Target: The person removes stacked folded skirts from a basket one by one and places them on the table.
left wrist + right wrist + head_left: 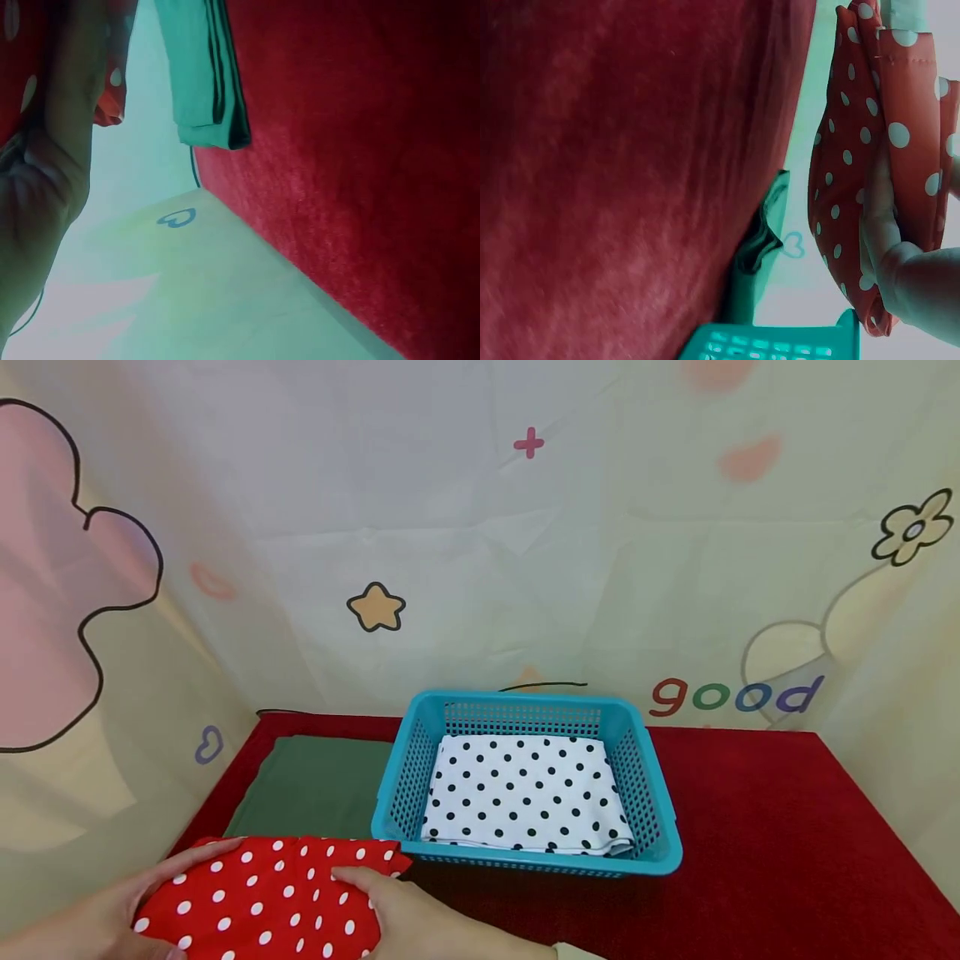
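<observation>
A folded red cloth with white dots [277, 893] is held up off the table at the lower left of the head view. My left hand [123, 910] grips its left end, fingers over the far side and thumb nearer me. On the right end, my right hand [408, 910] holds it with the thumb on top. Fingers of that hand [907, 277] reach between the cloth's folded layers in the right wrist view. Only part of my left hand [60, 165] shows in the left wrist view, dark against the cloth.
A blue plastic basket [517, 697] stands at the table's middle, holding a folded white cloth with black dots [525, 793]. Left of it lies a folded green cloth [322, 785]. Red velvety fabric [765, 827] covers the table; a printed curtain [480, 552] hangs behind.
</observation>
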Demonstrator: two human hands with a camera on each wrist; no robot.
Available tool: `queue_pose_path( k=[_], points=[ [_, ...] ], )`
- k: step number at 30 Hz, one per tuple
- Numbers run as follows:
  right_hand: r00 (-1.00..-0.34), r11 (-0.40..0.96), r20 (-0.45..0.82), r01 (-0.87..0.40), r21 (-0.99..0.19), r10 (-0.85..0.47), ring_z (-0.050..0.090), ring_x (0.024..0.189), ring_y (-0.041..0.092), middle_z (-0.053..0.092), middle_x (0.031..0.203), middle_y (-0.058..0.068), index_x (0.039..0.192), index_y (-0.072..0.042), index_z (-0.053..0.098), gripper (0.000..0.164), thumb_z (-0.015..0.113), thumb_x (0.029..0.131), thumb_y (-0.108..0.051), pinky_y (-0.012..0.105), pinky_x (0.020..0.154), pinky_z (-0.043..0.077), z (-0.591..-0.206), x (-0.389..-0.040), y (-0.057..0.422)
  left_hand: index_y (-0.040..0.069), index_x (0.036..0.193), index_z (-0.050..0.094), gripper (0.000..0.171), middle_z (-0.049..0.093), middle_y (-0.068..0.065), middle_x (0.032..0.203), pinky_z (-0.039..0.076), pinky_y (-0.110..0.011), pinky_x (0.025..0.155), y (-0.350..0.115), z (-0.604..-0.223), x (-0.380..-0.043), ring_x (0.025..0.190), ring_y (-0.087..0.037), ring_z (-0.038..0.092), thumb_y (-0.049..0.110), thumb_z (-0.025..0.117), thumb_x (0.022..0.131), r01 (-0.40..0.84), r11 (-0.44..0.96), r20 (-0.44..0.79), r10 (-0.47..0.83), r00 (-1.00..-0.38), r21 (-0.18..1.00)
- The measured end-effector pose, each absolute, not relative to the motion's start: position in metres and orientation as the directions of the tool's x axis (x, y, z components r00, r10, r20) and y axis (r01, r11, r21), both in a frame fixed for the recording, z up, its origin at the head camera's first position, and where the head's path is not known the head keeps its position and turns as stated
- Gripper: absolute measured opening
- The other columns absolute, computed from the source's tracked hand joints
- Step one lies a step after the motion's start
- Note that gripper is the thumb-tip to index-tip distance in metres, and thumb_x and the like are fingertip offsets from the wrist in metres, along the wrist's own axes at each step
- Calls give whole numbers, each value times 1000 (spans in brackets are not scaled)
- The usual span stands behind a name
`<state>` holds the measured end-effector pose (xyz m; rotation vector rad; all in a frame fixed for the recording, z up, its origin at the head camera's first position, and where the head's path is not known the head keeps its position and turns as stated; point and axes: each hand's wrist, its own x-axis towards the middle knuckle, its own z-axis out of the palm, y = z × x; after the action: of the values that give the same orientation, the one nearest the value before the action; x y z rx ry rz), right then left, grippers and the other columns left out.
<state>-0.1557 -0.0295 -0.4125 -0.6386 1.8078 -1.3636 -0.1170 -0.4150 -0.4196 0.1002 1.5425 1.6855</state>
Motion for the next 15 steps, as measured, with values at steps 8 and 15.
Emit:
queue_pose_path(
  k=[8, 15],
  points=[
    [-544, 366, -332, 48, -929, -771, 56, 115, 7, 59, 126, -4, 151, -18, 48, 76, 81, 83, -5, 42, 85, 65, -423, -163, -27, 38, 163, 13, 80, 42, -10, 156, 46, -64, 108, -402, -429, -124, 142, -27, 46, -2, 48, 104, -552, 91, -476, 633, -610, 829],
    [-502, 398, -387, 91, -913, -773, 55, 115, 10, 59, 124, -4, 152, -19, 48, 76, 81, 84, -6, 44, 86, 65, -428, -168, -27, 34, 165, 11, 78, 40, -9, 158, 48, -62, 107, -402, -433, -131, 144, -24, 43, -2, 46, 105, -513, 116, -446, 675, -587, 851]
  ],
)
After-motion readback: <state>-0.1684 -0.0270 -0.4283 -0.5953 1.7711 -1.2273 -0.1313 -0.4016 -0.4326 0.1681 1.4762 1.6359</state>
